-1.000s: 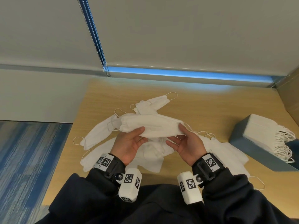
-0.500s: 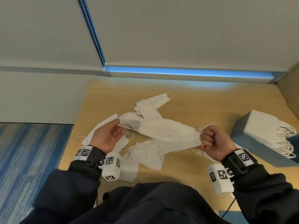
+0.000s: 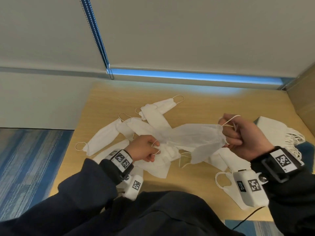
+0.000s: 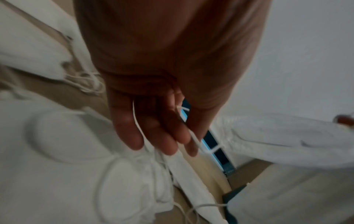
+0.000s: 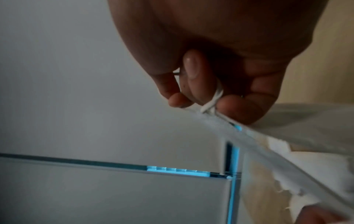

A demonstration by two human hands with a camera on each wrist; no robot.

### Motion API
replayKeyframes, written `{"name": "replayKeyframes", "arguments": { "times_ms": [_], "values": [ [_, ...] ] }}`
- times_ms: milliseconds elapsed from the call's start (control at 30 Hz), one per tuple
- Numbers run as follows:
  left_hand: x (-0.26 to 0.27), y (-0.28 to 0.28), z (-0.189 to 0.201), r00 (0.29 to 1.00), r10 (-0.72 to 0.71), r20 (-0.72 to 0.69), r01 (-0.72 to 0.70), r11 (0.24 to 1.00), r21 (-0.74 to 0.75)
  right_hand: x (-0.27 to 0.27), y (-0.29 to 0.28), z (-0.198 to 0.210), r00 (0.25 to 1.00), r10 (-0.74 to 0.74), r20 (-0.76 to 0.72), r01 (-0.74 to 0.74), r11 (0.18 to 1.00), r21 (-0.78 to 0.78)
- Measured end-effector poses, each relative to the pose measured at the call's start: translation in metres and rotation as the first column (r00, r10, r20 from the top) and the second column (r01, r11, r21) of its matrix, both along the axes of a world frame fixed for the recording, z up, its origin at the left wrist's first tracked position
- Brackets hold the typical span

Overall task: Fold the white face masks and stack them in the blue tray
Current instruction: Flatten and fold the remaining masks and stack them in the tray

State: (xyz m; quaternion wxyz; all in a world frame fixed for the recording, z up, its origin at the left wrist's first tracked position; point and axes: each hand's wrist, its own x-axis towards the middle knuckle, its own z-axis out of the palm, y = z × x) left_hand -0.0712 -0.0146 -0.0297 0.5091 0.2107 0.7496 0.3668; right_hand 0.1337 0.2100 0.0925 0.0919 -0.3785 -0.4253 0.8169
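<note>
A person is stretching a white face mask [image 3: 192, 138] above the wooden surface [image 3: 196, 106], the left hand [image 3: 143, 150] hooking one ear loop [image 4: 138, 121] in curled fingers, the right hand [image 3: 242, 135] clenching the other. The fold itself is seemingly pending: next, the ends need bringing together before stacking in the blue tray [image 3: 255, 120] at right.

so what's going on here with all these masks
A person is holding one white face mask stretched in the air between both hands. The left hand has an ear loop hooked over its fingers, and the right hand grips the loops at the other end. More loose masks lie on the wooden table, and a stack of folded masks sits at the right.
</note>
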Motion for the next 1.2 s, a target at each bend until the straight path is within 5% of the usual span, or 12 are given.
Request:
{"name": "replayKeyframes", "arguments": {
  "times_ms": [100,267,367,533,767,967,1200],
  "values": [
    [0.007,0.027,0.005,0.991,-0.110,-0.072,0.115,0.991,0.069,-0.006,-0.008,0.042,0.994,0.109,-0.030,-0.105,0.988,0.116],
    [0.022,0.071,0.012,0.962,-0.272,0.014,0.269,0.957,0.109,-0.017,-0.016,0.092,0.964,0.267,-0.004,-0.257,0.931,0.258],
    [0.023,0.088,0.012,0.932,-0.337,-0.134,0.357,0.917,0.178,-0.020,-0.018,0.111,0.951,0.306,0.043,-0.304,0.898,0.317],
    [0.024,0.100,0.023,0.892,-0.424,-0.156,0.446,0.883,0.146,-0.021,-0.009,0.125,0.922,0.379,0.075,-0.377,0.841,0.387],
    [0.018,0.096,0.026,0.916,-0.362,0.173,0.297,0.902,0.312,-0.013,0.012,0.132,0.945,0.305,0.121,-0.326,0.838,0.436],
    [0.018,0.104,0.028,0.946,-0.266,0.186,0.201,0.931,0.305,-0.011,0.019,0.137,0.950,0.289,0.117,-0.311,0.837,0.451],
    [0.044,0.123,0.029,0.910,-0.347,0.227,0.326,0.937,0.128,-0.013,0.015,0.140,0.919,0.391,0.041,-0.359,0.794,0.491]
  ]
}}
